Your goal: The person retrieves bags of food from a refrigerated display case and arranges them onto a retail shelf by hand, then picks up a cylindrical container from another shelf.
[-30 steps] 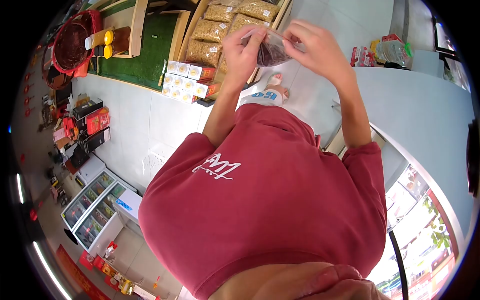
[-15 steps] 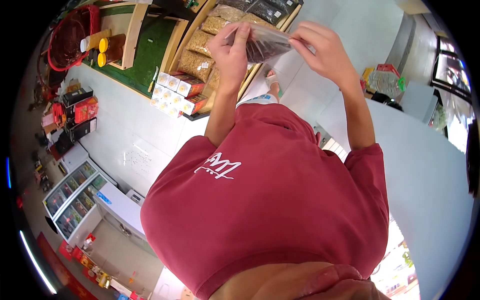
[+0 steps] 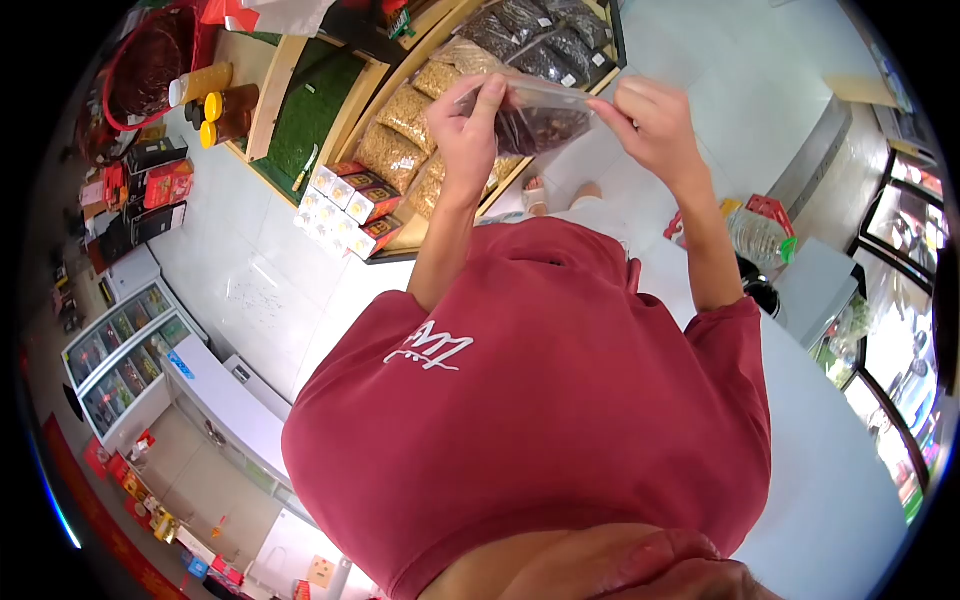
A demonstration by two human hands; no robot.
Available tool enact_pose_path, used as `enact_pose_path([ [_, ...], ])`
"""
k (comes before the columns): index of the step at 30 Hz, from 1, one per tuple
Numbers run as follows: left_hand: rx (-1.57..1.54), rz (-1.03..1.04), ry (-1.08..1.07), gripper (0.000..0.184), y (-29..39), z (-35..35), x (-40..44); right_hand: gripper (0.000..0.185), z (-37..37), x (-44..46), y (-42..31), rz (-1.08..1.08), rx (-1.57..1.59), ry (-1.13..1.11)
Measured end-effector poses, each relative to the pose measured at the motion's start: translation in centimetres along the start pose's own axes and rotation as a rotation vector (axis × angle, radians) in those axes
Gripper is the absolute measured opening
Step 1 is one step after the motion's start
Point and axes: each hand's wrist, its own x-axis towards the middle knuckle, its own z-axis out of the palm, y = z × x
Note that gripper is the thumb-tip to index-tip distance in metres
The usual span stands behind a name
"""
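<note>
A clear plastic bag with dark reddish-brown contents is stretched between my two hands in front of my chest. My left hand grips its left side, thumb lying over the plastic. At the upper right corner, my right hand pinches the bag's top edge between thumb and curled fingers. What exactly is inside the bag is too blurred to name. Just beyond my left hand is a wooden display bin holding packed bags of light-brown goods and bags of dark goods.
Small boxes stand at the bin's near corner. Jars with yellow lids and a red basket are at the left. A white table lies at my right, with a large clear bottle beyond it. A glass-topped freezer stands lower left.
The view has tilted, so the bin and my hands sit lower in it. My right hand's fingers are more curled, and more of the bag's dark contents shows.
</note>
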Motion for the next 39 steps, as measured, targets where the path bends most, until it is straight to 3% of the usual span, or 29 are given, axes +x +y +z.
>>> enact_pose_path([
  [12, 0.095, -0.123, 0.081, 0.014, -7.0, 7.5, 7.1, 0.015, 1.8, 6.7, 13.5, 0.061, 0.386, -0.039],
  [14, 0.120, -0.122, 0.079, 0.014, -9.5, 9.3, 8.9, 0.018, 3.8, 7.4, 16.9, 0.029, 0.396, -0.362],
  [18, 0.129, -0.249, 0.157, 0.016, -14.1, 10.9, 11.9, 0.020, 7.6, 7.6, 23.7, 0.049, 0.470, -0.425],
  [21, 0.057, -0.306, 0.248, 0.016, -18.7, 11.8, 14.2, 0.019, 10.6, 6.9, 30.2, 0.205, 0.718, -0.494],
  [24, -0.012, -0.359, 0.309, 0.018, -21.9, 12.4, 15.5, 0.018, 13.2, 6.1, 34.4, 0.501, 0.995, -0.537],
  [28, -0.084, -0.397, 0.385, 0.018, -25.8, 12.1, 16.7, 0.018, 15.9, 6.2, 37.5, 0.565, 0.871, -0.602],
  [32, -0.133, -0.382, 0.485, 0.019, -27.8, 10.9, 16.6, 0.016, 18.1, 5.1, 40.5, 0.437, 0.929, -0.599],
  [34, -0.154, -0.406, 0.482, 0.019, -28.7, 10.0, 16.7, 0.023, 19.0, 5.5, 41.0, 0.365, 1.029, -0.590],
  [36, -0.177, -0.424, 0.473, 0.019, -29.9, 9.1, 16.6, 0.052, 19.7, 5.4, 40.8, 0.655, 1.369, -0.643],
  [37, -0.196, -0.492, 0.484, 0.019, -30.5, 8.6, 16.4, 0.052, 21.1, 5.0, 41.1, 0.652, 1.369, -0.654],
  [39, -0.216, -0.551, 0.497, 0.020, -32.4, 7.3, 16.3, 0.073, 25.1, 3.3, 41.8, 0.582, 1.407, -0.961],
])
